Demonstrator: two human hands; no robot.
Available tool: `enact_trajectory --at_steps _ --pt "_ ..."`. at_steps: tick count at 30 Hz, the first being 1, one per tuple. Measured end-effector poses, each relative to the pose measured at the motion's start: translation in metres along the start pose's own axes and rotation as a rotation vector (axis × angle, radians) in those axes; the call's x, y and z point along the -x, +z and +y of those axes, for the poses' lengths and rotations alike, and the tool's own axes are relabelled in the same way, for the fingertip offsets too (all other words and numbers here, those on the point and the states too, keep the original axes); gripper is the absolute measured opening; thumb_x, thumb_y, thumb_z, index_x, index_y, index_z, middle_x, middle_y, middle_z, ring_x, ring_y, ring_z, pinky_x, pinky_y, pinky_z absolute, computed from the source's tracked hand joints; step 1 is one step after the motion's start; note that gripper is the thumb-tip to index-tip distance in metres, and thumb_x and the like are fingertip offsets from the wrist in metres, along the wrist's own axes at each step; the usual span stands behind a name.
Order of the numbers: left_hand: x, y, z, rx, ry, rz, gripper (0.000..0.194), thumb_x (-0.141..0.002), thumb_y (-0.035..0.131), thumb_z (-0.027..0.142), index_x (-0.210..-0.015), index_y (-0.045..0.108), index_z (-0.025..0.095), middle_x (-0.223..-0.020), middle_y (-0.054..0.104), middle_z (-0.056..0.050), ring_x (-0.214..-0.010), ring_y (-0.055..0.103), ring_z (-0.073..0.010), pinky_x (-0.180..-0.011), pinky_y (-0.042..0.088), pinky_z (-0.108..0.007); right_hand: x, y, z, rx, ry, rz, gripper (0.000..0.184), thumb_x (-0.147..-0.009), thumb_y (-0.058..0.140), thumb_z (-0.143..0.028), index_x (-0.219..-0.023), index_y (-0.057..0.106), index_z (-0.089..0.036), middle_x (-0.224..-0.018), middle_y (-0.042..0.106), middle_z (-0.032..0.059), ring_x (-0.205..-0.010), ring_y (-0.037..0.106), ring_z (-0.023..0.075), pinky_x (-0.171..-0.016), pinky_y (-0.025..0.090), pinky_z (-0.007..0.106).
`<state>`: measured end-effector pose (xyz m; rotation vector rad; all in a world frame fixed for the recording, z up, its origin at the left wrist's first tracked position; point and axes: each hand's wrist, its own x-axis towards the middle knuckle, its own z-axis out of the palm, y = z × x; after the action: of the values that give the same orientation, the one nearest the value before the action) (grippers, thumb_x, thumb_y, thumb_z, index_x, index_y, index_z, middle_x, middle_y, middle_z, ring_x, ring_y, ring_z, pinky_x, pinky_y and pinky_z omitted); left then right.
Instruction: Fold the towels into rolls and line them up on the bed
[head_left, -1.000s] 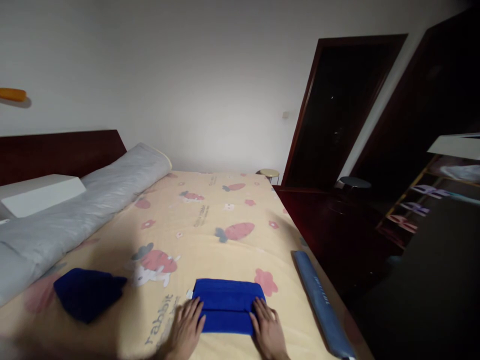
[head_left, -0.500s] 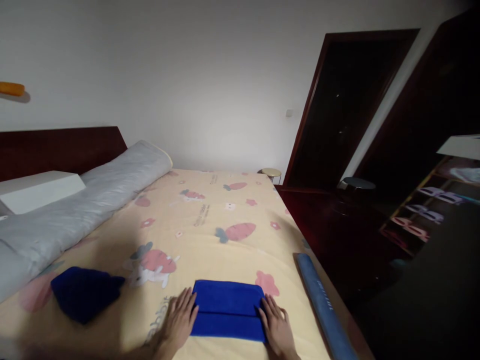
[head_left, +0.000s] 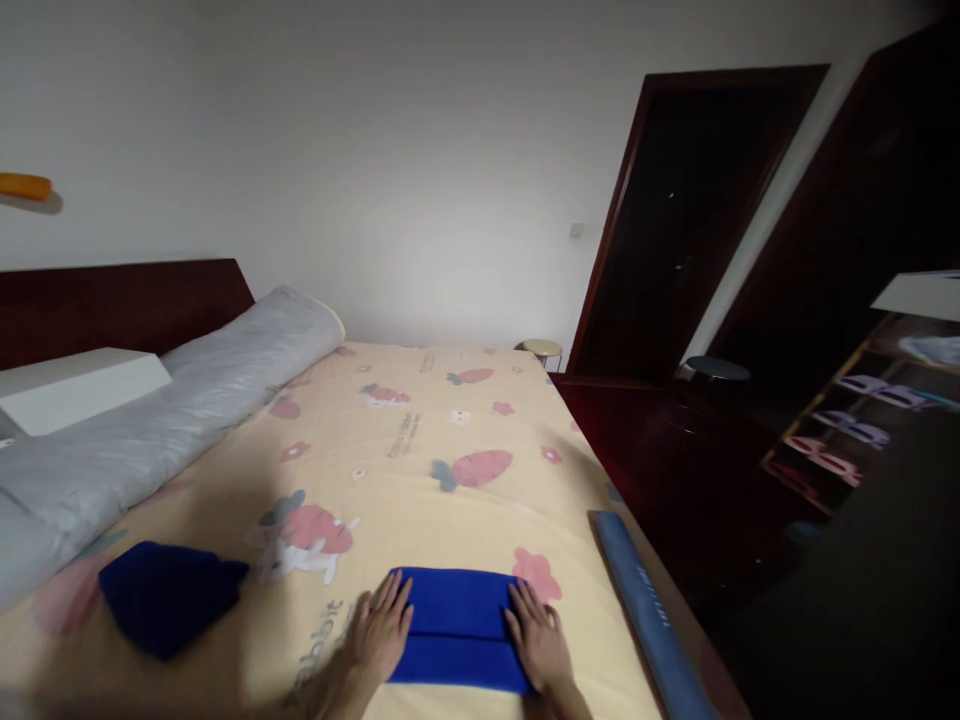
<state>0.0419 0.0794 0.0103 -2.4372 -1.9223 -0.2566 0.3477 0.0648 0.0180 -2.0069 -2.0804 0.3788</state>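
A folded bright blue cloth (head_left: 459,628) lies on the yellow printed bedsheet (head_left: 420,460) near the bed's front edge. My left hand (head_left: 381,630) lies flat on the cloth's left end, fingers stretched forward and slightly apart. My right hand (head_left: 537,642) lies flat on its right end in the same way. Neither hand grips anything. A second, darker blue cloth (head_left: 163,594) sits crumpled on the sheet to the left, apart from both hands.
A rolled grey quilt (head_left: 150,420) runs along the bed's left side below a dark headboard (head_left: 112,300). A white box (head_left: 75,385) rests on it. A long blue-grey roll (head_left: 651,610) lies along the right edge. Dark door, stools and shelves stand to the right.
Both hands have shifted slightly inward onto the ends of the folded blue cloth. The view has tilted a little; the cloth stays in place.
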Motion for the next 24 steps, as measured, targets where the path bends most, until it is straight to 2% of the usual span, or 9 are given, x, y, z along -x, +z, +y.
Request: enact_trajectory --at_steps 2,4,8,10,14,16,18,21,24 --pt "0.015 -0.01 -0.028 -0.063 0.027 0.125 0.05 -0.096 0.034 0.032 -0.146 0.033 0.032 -0.151 0.043 -0.003 -0.139 0.042 -0.0242 -0.11 0.036 -0.05 0.014 -0.007 0.032 0.031 0.016 0.064 0.053 -0.097 0.03 -0.049 -0.144 0.04 -0.026 -0.153 0.037 0.007 -0.142 0.034 0.0256 -0.112 0.034 0.052" --pt "0.036 -0.015 -0.039 -0.108 0.132 0.215 0.055 -0.096 0.035 0.031 -0.149 0.025 0.031 -0.153 0.041 -0.002 -0.139 0.042 -0.022 -0.112 0.035 -0.044 0.033 -0.007 0.05 0.047 -0.077 0.142 0.053 -0.097 0.031 -0.046 -0.147 0.033 -0.03 -0.154 0.036 0.0048 -0.142 0.035 0.0251 -0.111 0.037 0.05" --pt "0.072 0.003 -0.02 -0.128 0.419 0.225 0.068 -0.088 0.039 0.015 -0.151 0.02 0.033 -0.15 0.046 0.003 -0.134 0.047 -0.0167 -0.108 0.038 -0.032 0.066 0.02 0.046 0.095 -0.444 0.196 0.051 -0.094 0.041 -0.035 -0.145 0.038 -0.035 -0.148 0.047 0.0023 -0.13 0.051 0.0237 -0.103 0.043 0.039" --pt "0.081 0.02 -0.003 -0.125 0.481 0.172 0.078 -0.08 0.04 0.007 -0.151 0.023 0.034 -0.146 0.052 0.004 -0.132 0.049 -0.0167 -0.106 0.04 -0.031 0.072 0.036 0.038 0.125 -0.544 0.201 0.05 -0.092 0.045 -0.032 -0.142 0.043 -0.036 -0.14 0.056 0.0006 -0.121 0.059 0.0225 -0.097 0.045 0.034" --pt "0.073 0.034 0.016 -0.105 0.356 -0.012 0.083 -0.073 0.04 -0.001 -0.146 0.035 0.037 -0.142 0.056 0.004 -0.129 0.052 -0.0191 -0.108 0.041 -0.037 0.066 0.039 0.026 0.133 -0.564 0.238 0.05 -0.088 0.052 -0.031 -0.138 0.048 -0.034 -0.131 0.065 0.0001 -0.11 0.064 0.022 -0.091 0.044 0.032" --pt "0.061 0.023 0.021 -0.07 0.253 -0.142 0.081 -0.072 0.038 -0.003 -0.143 0.041 0.036 -0.145 0.054 0.003 -0.132 0.049 -0.0205 -0.112 0.038 -0.041 0.059 0.024 0.017 0.098 -0.533 0.228 0.045 -0.088 0.052 -0.027 -0.132 0.053 -0.031 -0.126 0.068 0.0011 -0.107 0.064 0.021 -0.093 0.042 0.033" --pt "0.047 0.006 0.025 -0.017 0.154 -0.248 0.075 -0.075 0.037 -0.003 -0.141 0.044 0.032 -0.148 0.05 0.0 -0.137 0.044 -0.0217 -0.116 0.034 -0.044 0.051 0.004 0.003 0.05 -0.416 0.169 0.038 -0.085 0.049 -0.02 -0.121 0.06 -0.028 -0.119 0.07 0.0019 -0.106 0.063 0.0205 -0.097 0.039 0.036" --pt "0.025 -0.016 0.032 0.059 0.009 -0.304 0.065 -0.08 0.04 0.003 -0.141 0.046 0.024 -0.149 0.048 -0.006 -0.141 0.039 -0.0226 -0.119 0.028 -0.045 0.032 -0.021 -0.017 0.02 -0.198 0.025 0.036 -0.079 0.045 -0.013 -0.107 0.065 -0.023 -0.11 0.072 0.0051 -0.106 0.062 0.0225 -0.098 0.037 0.039" --pt "0.005 -0.024 0.034 0.086 -0.054 -0.312 0.06 -0.08 0.046 0.008 -0.139 0.048 0.021 -0.143 0.055 -0.009 -0.137 0.045 -0.0228 -0.118 0.03 -0.044 0.01 -0.032 -0.026 0.037 -0.15 -0.043 0.036 -0.078 0.042 -0.014 -0.104 0.068 -0.018 -0.103 0.073 0.0096 -0.102 0.064 0.0255 -0.094 0.04 0.042"
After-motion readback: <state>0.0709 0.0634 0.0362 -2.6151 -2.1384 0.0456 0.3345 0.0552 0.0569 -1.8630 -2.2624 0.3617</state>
